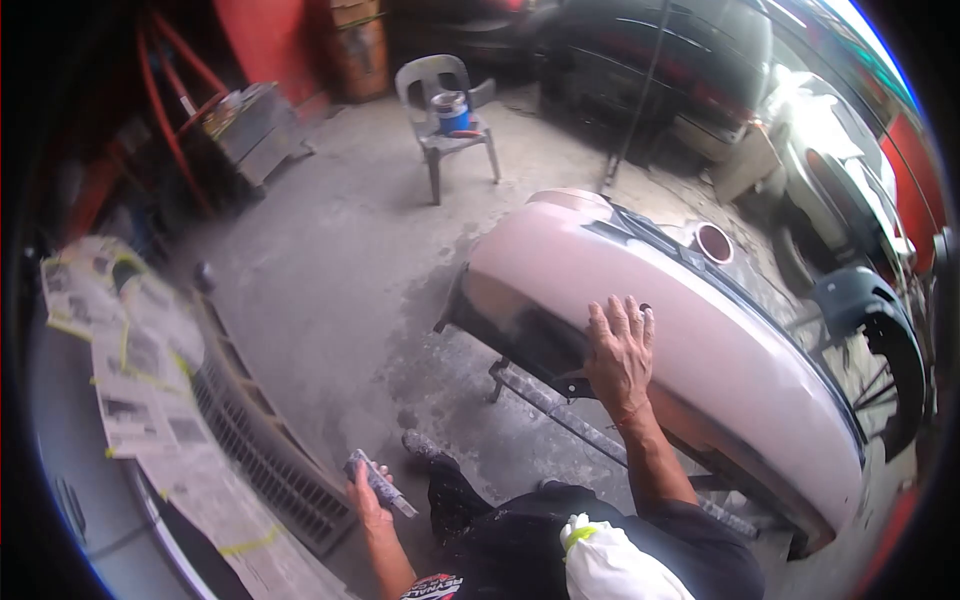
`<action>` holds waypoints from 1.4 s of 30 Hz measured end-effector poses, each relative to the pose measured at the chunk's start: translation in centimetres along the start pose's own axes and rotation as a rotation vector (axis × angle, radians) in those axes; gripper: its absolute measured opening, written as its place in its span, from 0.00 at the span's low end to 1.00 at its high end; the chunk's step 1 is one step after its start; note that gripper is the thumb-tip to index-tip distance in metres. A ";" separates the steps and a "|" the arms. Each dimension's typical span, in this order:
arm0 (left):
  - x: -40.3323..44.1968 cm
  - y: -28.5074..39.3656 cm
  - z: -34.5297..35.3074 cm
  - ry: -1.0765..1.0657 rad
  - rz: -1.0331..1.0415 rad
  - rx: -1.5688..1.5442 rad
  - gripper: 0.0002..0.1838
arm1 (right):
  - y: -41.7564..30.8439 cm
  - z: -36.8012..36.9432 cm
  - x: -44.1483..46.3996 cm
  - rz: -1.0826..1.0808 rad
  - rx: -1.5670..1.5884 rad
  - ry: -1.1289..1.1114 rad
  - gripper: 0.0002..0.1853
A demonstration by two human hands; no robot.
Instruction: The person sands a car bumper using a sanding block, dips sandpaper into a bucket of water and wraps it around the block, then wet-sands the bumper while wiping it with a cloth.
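A car bumper [660,290], coated in pale pink with dark patches along its lower edge, rests on a metal stand [545,405]. My right hand [622,355] lies on its curved face, palm down with the fingers stretched out. Low at the left, away from the bumper, my left hand [370,508] is closed around a dusty grey sanding block [382,483]. The block's underside is hidden.
A plastic chair [432,75] holds a blue-and-white can [451,112]. Newspaper masking [150,400] covers part of a car at left, beside a grille [265,450]. Parked behind is a dark vehicle [660,60]; another dark bumper [885,340] stands at right.
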State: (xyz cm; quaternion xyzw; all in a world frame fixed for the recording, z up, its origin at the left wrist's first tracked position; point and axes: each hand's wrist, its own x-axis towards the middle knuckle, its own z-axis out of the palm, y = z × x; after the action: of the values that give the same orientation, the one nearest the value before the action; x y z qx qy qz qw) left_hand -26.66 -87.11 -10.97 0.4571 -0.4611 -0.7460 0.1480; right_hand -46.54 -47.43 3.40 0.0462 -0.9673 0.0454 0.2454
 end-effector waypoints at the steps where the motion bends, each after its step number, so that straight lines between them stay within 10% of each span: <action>1: 3.4 1.2 0.7 -0.023 0.013 0.056 0.22 | -1.1 0.8 0.9 0.023 -0.003 0.017 0.20; 12: 28.4 21.1 20.5 -0.619 -0.083 0.332 0.21 | -9.0 7.3 6.9 0.616 -0.278 0.362 0.14; 25: 48.2 20.9 37.3 -0.714 -0.476 0.487 0.26 | -15.4 13.9 15.6 0.784 -0.514 0.205 0.13; 32: 53.3 19.9 49.7 -0.905 -0.632 0.682 0.18 | -25.5 22.3 24.1 0.773 -0.009 0.372 0.14; 42: 60.1 16.1 61.2 -1.216 -0.575 1.147 0.13 | -36.1 44.5 25.4 1.749 0.576 0.113 0.28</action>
State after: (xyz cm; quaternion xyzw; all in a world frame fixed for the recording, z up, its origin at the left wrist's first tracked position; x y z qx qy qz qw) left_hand -112.38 -100.44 -20.88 0.0833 -0.6303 -0.5223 -0.5683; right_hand -85.64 -89.90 -21.03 -0.6442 -0.5956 0.4560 0.1494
